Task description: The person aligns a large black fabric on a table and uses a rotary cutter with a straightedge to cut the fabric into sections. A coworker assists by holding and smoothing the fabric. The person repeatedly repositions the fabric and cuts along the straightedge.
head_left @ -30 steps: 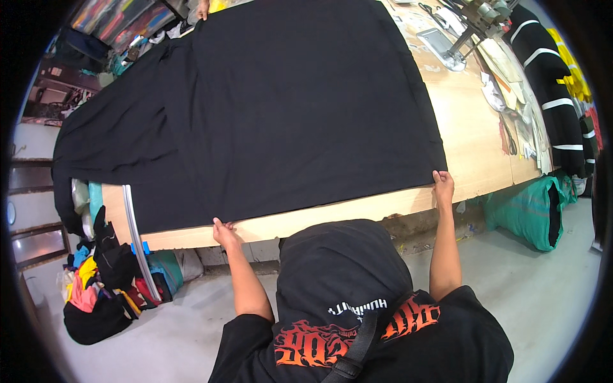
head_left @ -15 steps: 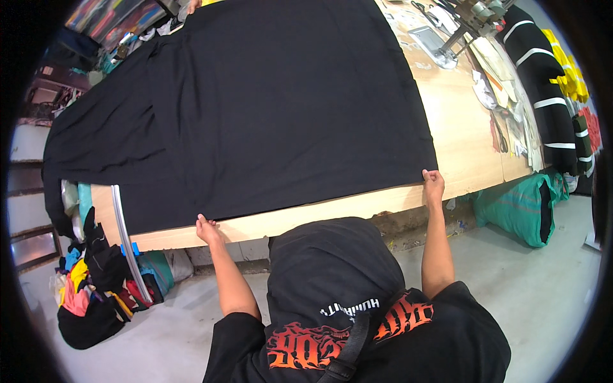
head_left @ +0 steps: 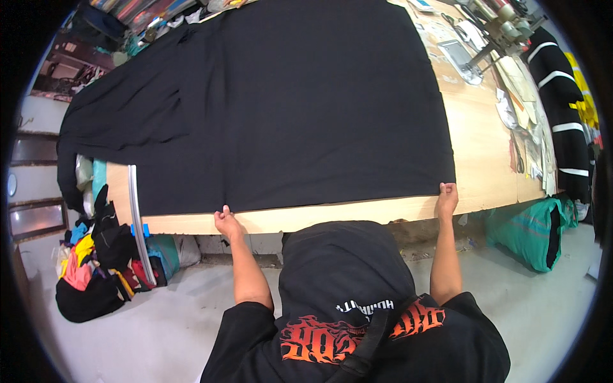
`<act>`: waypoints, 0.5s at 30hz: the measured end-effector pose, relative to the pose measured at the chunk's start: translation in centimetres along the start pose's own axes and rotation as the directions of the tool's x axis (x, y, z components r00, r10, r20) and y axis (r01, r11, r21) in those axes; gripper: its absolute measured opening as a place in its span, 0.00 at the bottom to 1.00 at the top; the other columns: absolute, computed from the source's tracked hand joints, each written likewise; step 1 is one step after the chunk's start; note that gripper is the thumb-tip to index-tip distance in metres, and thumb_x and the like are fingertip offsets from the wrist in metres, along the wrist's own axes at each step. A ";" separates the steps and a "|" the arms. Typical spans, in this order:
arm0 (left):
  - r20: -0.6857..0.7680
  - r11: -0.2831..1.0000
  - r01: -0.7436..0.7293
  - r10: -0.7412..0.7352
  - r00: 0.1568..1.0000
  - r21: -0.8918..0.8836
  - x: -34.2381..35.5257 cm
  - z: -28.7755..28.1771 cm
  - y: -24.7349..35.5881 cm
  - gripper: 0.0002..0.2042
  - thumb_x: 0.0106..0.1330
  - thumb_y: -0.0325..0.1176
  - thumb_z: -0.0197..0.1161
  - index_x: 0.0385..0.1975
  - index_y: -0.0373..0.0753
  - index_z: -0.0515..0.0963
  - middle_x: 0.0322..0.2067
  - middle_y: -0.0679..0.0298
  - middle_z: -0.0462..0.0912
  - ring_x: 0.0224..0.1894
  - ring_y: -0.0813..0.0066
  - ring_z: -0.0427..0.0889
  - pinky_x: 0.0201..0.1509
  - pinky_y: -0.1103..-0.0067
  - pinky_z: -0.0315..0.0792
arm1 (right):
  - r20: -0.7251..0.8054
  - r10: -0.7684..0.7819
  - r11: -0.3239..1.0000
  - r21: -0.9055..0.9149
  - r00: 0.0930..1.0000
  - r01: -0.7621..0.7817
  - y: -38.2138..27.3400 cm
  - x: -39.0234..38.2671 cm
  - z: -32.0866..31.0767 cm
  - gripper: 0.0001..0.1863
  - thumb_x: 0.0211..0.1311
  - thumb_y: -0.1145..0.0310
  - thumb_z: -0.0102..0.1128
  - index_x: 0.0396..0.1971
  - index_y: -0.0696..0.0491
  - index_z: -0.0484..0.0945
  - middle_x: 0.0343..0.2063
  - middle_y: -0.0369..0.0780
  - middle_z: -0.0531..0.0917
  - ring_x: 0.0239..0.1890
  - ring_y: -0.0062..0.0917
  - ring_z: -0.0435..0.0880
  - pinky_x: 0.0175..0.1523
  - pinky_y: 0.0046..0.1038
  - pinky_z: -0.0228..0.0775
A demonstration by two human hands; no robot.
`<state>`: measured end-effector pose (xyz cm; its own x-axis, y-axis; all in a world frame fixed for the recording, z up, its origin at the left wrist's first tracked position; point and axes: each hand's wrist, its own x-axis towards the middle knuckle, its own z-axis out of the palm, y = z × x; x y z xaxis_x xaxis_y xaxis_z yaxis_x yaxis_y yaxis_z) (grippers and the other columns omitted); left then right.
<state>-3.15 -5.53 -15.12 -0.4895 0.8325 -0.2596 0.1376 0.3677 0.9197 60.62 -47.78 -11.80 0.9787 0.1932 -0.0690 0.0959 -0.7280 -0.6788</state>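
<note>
A: What's nearest, at six o'clock?

B: The person's own chest, in a black shirt with orange lettering [head_left: 357, 335], and both bare forearms reaching up from it toward the table.

A: And the hands?

B: The left hand [head_left: 226, 223] is at about seven o'clock from the middle of the frame, fingers curled closed on the near hem of the black fabric [head_left: 287, 108], pinching it at the table's front edge. The right hand [head_left: 446, 196] is at about four o'clock, also closed, gripping the fabric's near right corner. The two are well apart, with the hem stretched between them.

A: Where does the fabric lie?

B: Spread flat over the wooden table [head_left: 479, 147], covering most of it from the near edge up to twelve o'clock. At nine o'clock it runs off the left end and hangs in folds.

A: Anything around it?

B: Below the table's left end, at eight o'clock, a heap of coloured cloth scraps [head_left: 89, 268] on the floor. At four o'clock, a green bundle [head_left: 527, 230] under the table. Farther off, at two o'clock, paper patterns [head_left: 520, 83] on the bare wood, and a black garment with white stripes [head_left: 565, 115] beyond.
</note>
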 end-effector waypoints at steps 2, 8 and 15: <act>-0.046 0.995 0.000 0.005 0.999 0.095 0.2 0.4 -0.7 0.16 0.79 0.32 0.74 0.57 0.31 0.77 0.32 0.75 0.73 0.33 0.81 0.74 0.41 0.76 0.78 | -0.034 0.003 0.999 -0.044 0.999 -0.004 0.0 -0.1 0.0 0.11 0.80 0.64 0.69 0.41 0.56 0.81 0.29 0.42 0.83 0.34 0.35 0.81 0.46 0.41 0.75; -0.192 0.961 -0.045 0.100 0.976 0.274 -0.7 1.4 0.4 0.21 0.73 0.35 0.80 0.57 0.32 0.77 0.41 0.56 0.92 0.43 0.64 0.88 0.54 0.66 0.82 | -0.274 0.036 0.970 -0.223 0.961 -0.100 -2.8 -0.6 0.8 0.10 0.75 0.63 0.71 0.46 0.52 0.83 0.41 0.46 0.88 0.47 0.44 0.87 0.54 0.47 0.77; 0.464 0.543 -0.771 0.617 0.635 0.333 -13.3 11.3 6.5 0.24 0.79 0.35 0.69 0.69 0.31 0.74 0.66 0.46 0.77 0.68 0.47 0.77 0.75 0.58 0.70 | 0.045 -0.643 0.763 -0.053 0.765 0.644 -16.0 -5.7 7.6 0.20 0.77 0.65 0.60 0.63 0.55 0.80 0.67 0.52 0.78 0.72 0.51 0.74 0.74 0.56 0.64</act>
<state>14.02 -9.48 -9.01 0.1735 0.9482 0.2661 0.7387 -0.3040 0.6015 52.15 -32.20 -6.08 0.6786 0.6454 0.3506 0.7134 -0.4656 -0.5236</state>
